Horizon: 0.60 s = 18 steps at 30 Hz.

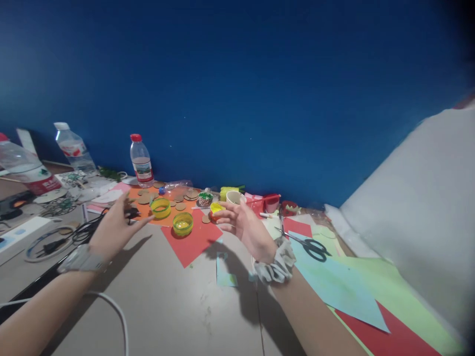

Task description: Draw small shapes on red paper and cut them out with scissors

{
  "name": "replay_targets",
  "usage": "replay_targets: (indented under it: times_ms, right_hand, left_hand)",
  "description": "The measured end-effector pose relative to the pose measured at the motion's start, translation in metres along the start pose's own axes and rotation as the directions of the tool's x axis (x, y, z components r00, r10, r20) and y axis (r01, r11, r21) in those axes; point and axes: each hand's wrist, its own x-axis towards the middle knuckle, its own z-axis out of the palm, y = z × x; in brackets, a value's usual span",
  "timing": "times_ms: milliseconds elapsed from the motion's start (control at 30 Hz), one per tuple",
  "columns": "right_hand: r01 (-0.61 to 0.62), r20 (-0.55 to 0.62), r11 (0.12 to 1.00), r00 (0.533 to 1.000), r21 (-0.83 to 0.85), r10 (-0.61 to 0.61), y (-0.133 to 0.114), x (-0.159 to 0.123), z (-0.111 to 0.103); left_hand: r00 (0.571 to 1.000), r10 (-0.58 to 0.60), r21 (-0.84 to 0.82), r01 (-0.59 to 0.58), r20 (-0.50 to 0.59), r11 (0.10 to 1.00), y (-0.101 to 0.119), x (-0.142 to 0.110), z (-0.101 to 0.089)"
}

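Note:
My left hand [118,228] is held above the table, its thumb and fingers apart and nothing in them. Just right of its thumb stands a yellow-green ring-shaped cup [161,209] on orange paper. A second yellow-green cup [183,224] sits on the red paper [189,247], between my hands. My right hand [250,231] has its fingers stretched out to the left, loosely spread. Their tips partly cover a small yellow and orange cup [216,209]; whether they touch it I cannot tell. A white paper cup [235,198] shows behind my right hand.
Black-handled scissors [313,248] lie on light blue paper [345,287] at the right. Plastic bottles [142,165] stand at the back left. Cables [89,230] and a white power strip [22,237] are at the left. A blue wall [237,99] rises behind.

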Motion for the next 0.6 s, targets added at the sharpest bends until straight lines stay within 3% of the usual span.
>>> replay_targets:
  times_ms: [33, 67, 133, 233, 333, 433, 467, 600]
  right_hand:
    - [-0.036, 0.044, 0.999, 0.998, 0.002, 0.036, 0.000, 0.000, 0.001]
    - [-0.066, 0.082, 0.998, 0.994, -0.009, 0.066, -0.001, -0.001, 0.001]
    - [-0.088, 0.125, 0.995, 0.988, -0.056, 0.094, 0.000, -0.002, 0.003]
    - [-0.069, 0.135, 0.991, 0.987, -0.111, 0.083, 0.000, -0.005, 0.006]
    - [0.023, 0.073, 0.980, 0.997, -0.198, -0.008, -0.003, -0.010, 0.008]
    - [0.154, 0.008, 0.938, 0.987, -0.311, -0.159, -0.012, -0.017, 0.008]
    - [0.197, -0.004, 0.924, 0.978, -0.329, -0.210, -0.016, -0.019, 0.007]
    - [0.326, -0.056, 0.883, 0.929, -0.339, -0.365, -0.034, -0.029, 0.004]
  left_hand:
    - [1.000, 0.009, -0.023, -0.010, -0.025, 1.000, 0.009, -0.006, -0.006]
    - [0.999, 0.019, -0.154, -0.024, -0.034, 0.988, 0.019, -0.013, -0.012]
    - [0.999, 0.032, -0.285, -0.030, 0.003, 0.958, 0.040, -0.022, -0.016]
    - [0.989, 0.006, -0.439, 0.062, 0.150, 0.896, 0.070, -0.031, -0.009]
    - [0.971, 0.017, -0.514, 0.110, 0.237, 0.851, 0.092, -0.034, 0.010]
    - [0.934, -0.060, -0.675, 0.298, 0.353, 0.675, 0.106, -0.035, 0.028]
    - [0.927, -0.085, -0.708, 0.335, 0.365, 0.622, 0.110, -0.035, 0.032]
    - [0.920, -0.104, -0.750, 0.369, 0.377, 0.549, 0.124, -0.035, 0.039]
